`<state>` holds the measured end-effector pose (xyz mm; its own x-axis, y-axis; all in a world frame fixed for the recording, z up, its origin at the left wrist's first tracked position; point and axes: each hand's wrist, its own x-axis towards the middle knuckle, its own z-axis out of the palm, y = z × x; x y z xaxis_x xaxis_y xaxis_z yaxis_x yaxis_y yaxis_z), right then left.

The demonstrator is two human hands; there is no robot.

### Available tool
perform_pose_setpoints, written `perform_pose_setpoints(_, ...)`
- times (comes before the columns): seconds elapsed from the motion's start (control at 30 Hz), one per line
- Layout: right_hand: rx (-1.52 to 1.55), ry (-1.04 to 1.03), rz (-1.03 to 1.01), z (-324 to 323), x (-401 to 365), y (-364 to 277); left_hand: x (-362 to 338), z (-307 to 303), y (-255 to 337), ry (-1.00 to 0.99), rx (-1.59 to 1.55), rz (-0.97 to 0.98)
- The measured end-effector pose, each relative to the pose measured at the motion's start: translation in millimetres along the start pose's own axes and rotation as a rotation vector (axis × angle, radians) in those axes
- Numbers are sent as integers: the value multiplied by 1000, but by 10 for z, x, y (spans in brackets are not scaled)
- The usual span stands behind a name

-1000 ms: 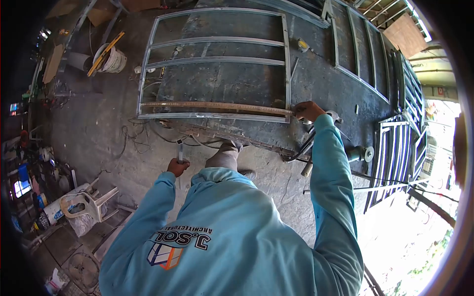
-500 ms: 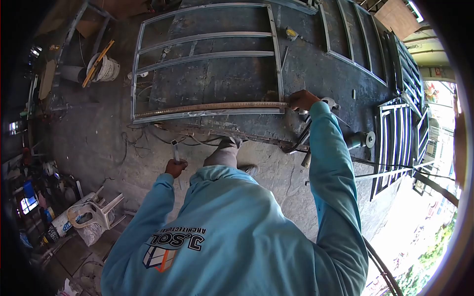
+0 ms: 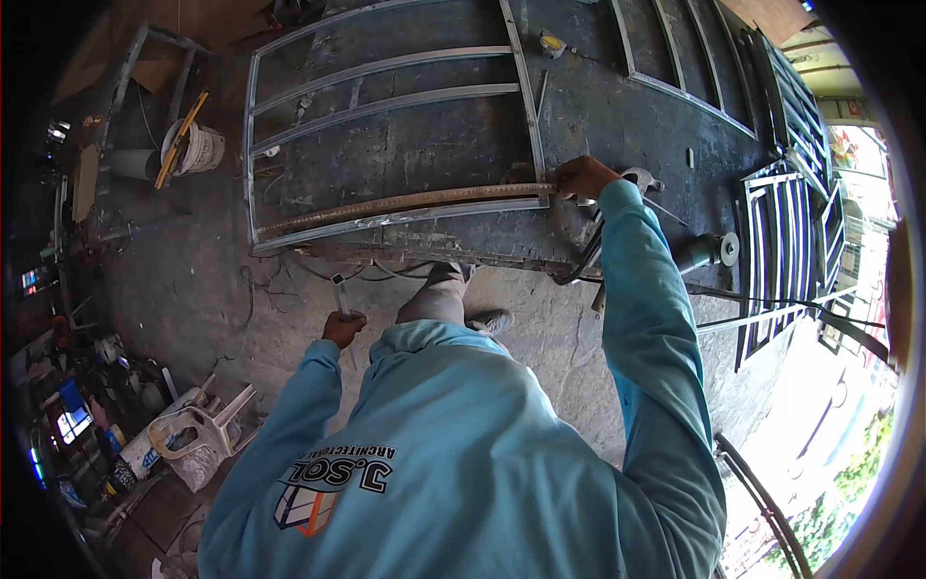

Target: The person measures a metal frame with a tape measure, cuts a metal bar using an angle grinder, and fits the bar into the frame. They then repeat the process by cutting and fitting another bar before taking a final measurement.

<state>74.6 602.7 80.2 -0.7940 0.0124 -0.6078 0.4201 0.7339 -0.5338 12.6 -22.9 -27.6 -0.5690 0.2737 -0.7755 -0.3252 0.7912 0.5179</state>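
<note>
My right hand [image 3: 584, 179] is closed on the right end of a long, brownish, rusty-looking strip with fine marks along it, like a steel ruler [image 3: 415, 199]. The strip lies beside the near bar of a welded metal frame [image 3: 532, 125] on the dark worktable. Low on the left, my left hand [image 3: 343, 329] grips a short piece of square metal tube [image 3: 340, 294], its open end pointing up. The tube is held off the table, over the floor. Just right of my right hand lies a hammer-like metal head [image 3: 641, 179], partly hidden by the sleeve.
An angle grinder [image 3: 714, 253] lies at the table's right edge. A yellow tape measure [image 3: 552, 44] sits farther back. More metal frames [image 3: 690, 118] lie at the right. A white bucket [image 3: 201, 147] stands at left, and a plastic chair [image 3: 198, 429] lower left.
The view has shifted a little, so the frame appears farther left and up. My right hand has moved slightly up, and the strip's right end sits farther from the near bar.
</note>
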Motion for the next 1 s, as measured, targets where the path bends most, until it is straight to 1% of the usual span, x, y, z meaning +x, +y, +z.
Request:
perform_pose_setpoints(0.07, 89, 16, 31, -23, -45, -48, 65, -19, -54, 10, 59, 18)
perform_pose_setpoints(0.2, 65, 35, 15, 33, 33, 56, 54, -45, 110, 4, 29, 21)
perform_pose_setpoints(0.37, 113, 47, 40, 77, 53, 82, 59, -31, 273, 24, 46, 18)
perform_pose_setpoints(0.67, 116, 68, 68, 56, -14, 8, 77, 0, 283, 35, 34, 34)
perform_pose_setpoints(0.77, 116, 65, 79, 60, -11, 3, -27, 4, 409, 31, 58, 16)
perform_pose_setpoints(0.9, 93, 98, -3, 82, -75, 2, -21, 21, 345, 49, 78, 6)
perform_pose_setpoints(0.97, -20, 151, -122, 86, -69, 38, 5, 39, 279, 45, 58, -6)
perform_pose_setpoints(1.0, -34, 149, -142, 104, -49, 137, 30, 48, 204, 44, 37, 4)
